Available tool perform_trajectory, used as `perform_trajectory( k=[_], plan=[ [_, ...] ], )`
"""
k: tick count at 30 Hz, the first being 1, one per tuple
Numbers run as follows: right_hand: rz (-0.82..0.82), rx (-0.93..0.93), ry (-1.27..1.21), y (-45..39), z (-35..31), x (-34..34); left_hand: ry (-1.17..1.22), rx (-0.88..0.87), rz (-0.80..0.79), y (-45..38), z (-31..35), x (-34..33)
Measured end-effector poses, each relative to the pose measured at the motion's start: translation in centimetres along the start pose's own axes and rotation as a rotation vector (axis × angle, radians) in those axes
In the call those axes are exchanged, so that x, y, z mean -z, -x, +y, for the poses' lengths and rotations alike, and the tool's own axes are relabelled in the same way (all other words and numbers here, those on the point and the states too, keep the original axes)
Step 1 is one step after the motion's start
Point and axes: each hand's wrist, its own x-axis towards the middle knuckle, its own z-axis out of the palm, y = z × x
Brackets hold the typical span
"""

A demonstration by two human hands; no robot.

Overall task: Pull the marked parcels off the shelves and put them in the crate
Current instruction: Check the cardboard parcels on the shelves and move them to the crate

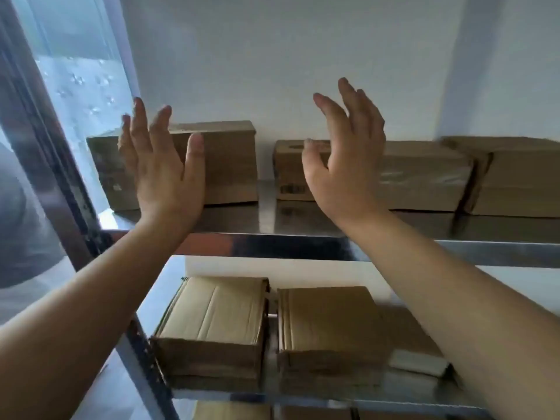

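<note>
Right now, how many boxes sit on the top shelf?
3: left box behind the left hand, middle box behind the right hand, right box at the frame edge. More may lie beyond the edge.

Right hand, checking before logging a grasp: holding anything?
No. The right hand is open, fingers spread, in front of a cardboard box.

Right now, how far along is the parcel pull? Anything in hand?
Done: nothing visible; no crate is in view. In hand: nothing. The left hand and right hand are raised with fingers spread in front of the top shelf, gripping no box. Left: the left box, the barcoded box and a third box sit there, more on the lower shelf. No marks readable.
</note>
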Motion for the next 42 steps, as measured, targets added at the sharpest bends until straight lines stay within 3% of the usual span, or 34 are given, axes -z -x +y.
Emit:
perform_trajectory(
  k=[3,8,13,16,23,28,31,37,42],
  plan=[
    [0.080,0.016,-0.153,-0.2,-3.0,-3.1,0.034,0.091,0.076,-1.5,-2.9,1.7],
    [-0.138,-0.172,-0.221,0.1,-6.3,-8.1,0.119,0.192,-0.093,-3.2,-6.4,2.5],
    [-0.203,-0.355,-0.308,0.0,-5.5,-8.1,0.313,0.391,-0.081,-3.3,-6.9,2.1],
    [-0.247,-0.436,-0.362,0.2,-5.1,-7.8,0.323,0.417,-0.106,-3.3,-7.1,2.2],
    [-0.121,-0.526,-0.491,0.1,-4.6,-7.2,0.383,0.393,-0.060,-3.4,-7.2,2.2],
    [0.072,-0.456,-0.537,0.4,-4.6,-6.7,0.460,0.355,-0.068,-3.0,-7.2,2.5],
    [0.102,-0.431,-0.536,0.5,-4.5,-6.5,0.519,0.361,-0.092,-2.8,-7.2,2.7],
    [-0.015,-0.459,-0.386,0.6,-4.3,-6.4,0.480,0.353,-0.142,-2.6,-7.0,2.7],
    [-0.391,-0.328,-0.266,0.6,-2.8,-4.8,0.269,0.343,-0.189,-3.2,-8.0,2.1]
  ],
)
